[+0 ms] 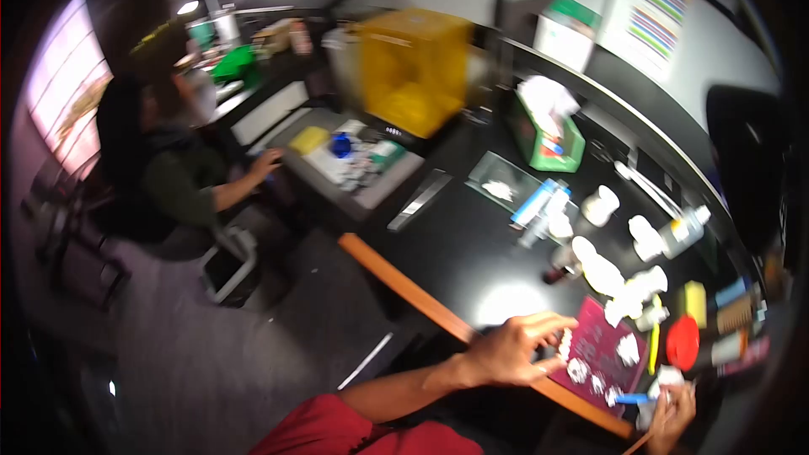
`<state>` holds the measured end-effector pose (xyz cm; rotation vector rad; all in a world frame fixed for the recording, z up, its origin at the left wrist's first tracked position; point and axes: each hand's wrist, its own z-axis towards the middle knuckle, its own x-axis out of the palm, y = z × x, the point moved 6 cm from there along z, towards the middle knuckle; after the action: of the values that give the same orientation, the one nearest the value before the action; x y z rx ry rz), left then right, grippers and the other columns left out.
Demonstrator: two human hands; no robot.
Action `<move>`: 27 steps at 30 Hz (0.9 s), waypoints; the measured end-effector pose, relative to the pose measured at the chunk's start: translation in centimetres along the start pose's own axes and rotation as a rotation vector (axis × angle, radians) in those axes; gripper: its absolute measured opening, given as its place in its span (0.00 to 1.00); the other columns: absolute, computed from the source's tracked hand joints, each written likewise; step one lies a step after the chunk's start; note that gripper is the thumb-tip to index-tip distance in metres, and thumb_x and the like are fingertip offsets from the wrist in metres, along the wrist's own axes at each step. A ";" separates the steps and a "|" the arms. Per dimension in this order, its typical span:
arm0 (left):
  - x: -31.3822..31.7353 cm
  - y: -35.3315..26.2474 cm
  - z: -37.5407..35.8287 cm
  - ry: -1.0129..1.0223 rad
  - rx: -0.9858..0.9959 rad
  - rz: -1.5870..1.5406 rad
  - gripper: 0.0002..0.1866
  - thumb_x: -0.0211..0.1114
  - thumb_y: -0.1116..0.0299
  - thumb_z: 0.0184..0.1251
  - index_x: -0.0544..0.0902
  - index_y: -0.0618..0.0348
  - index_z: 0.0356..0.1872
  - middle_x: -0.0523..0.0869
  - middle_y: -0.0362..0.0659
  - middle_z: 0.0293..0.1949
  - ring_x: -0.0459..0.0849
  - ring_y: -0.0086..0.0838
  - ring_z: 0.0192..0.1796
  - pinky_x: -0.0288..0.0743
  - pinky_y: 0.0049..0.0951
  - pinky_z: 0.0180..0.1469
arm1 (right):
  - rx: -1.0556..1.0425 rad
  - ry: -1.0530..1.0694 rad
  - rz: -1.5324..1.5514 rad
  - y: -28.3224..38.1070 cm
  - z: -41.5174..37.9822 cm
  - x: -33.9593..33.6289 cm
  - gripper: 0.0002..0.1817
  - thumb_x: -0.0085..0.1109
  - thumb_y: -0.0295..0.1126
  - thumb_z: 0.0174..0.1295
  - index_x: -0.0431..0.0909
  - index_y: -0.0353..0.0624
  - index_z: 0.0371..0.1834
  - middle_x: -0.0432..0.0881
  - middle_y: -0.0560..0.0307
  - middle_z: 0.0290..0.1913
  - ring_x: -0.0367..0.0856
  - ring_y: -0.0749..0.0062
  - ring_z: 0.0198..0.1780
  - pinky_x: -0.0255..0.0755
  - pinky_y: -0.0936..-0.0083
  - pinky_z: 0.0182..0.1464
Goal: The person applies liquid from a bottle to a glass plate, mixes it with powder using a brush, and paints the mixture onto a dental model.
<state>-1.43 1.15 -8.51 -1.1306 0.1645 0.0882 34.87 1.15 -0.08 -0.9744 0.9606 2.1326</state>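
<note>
My left hand (514,348) reaches over the front edge of the black bench (472,244), fingertips touching a white crumpled bit at the left rim of a dark red board (600,352). Several white crumpled pieces lie on that board. My right hand (674,417) is low at the right, closed around a thin stick-like tool next to a small blue item (632,398). The view is blurred.
Another person (181,168) sits at the left, one hand on a grey tray of small items (354,164). A yellow box (413,67), a green tissue box (549,139), white bottles (684,232), a red lid (683,341) and more white wads crowd the bench.
</note>
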 end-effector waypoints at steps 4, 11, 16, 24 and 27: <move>-0.2 -0.9 0.5 0.002 -0.008 0.125 0.28 0.84 0.68 0.55 0.86 0.67 0.58 0.92 0.49 0.45 0.94 0.30 0.43 0.89 0.28 0.48 | 0.208 -0.086 -0.129 1.6 0.5 -0.4 0.14 0.68 0.18 0.50 0.90 0.40 0.41 0.86 0.49 0.36 0.81 0.54 0.41 0.73 0.63 0.47; 0.2 -0.6 0.6 0.053 -0.028 0.064 0.29 0.84 0.78 0.53 0.86 0.68 0.59 0.90 0.50 0.52 0.93 0.27 0.45 0.89 0.25 0.49 | 0.135 -0.102 -0.089 0.4 4.5 -1.5 0.15 0.73 0.17 0.53 0.71 0.38 0.25 0.88 0.48 0.33 0.82 0.57 0.32 0.74 0.65 0.38; 0.0 -0.2 0.6 0.025 -0.045 0.057 0.28 0.83 0.79 0.54 0.86 0.68 0.59 0.90 0.51 0.52 0.92 0.26 0.45 0.89 0.25 0.50 | 0.091 -0.111 -0.021 -0.1 6.2 -0.5 0.18 0.72 0.17 0.56 0.67 0.39 0.23 0.92 0.46 0.37 0.86 0.63 0.34 0.76 0.69 0.41; 0.4 -0.3 0.7 0.045 -0.037 0.099 0.27 0.84 0.75 0.53 0.87 0.68 0.57 0.91 0.51 0.51 0.93 0.28 0.45 0.89 0.27 0.50 | 0.165 -0.119 -0.013 -0.2 5.3 -0.7 0.07 0.72 0.18 0.55 0.81 0.35 0.32 0.89 0.47 0.34 0.86 0.60 0.34 0.78 0.64 0.45; 0.2 -0.4 1.0 0.025 -0.025 0.179 0.27 0.86 0.68 0.54 0.88 0.67 0.55 0.92 0.51 0.47 0.94 0.28 0.43 0.90 0.27 0.49 | 0.152 -0.205 0.060 -0.3 3.2 -0.5 0.07 0.65 0.17 0.60 0.87 0.32 0.41 0.88 0.47 0.35 0.87 0.58 0.38 0.79 0.65 0.49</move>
<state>-1.13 1.87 -7.79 -1.1406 0.2877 0.2359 34.19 3.76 1.64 -0.6463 1.0422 2.1245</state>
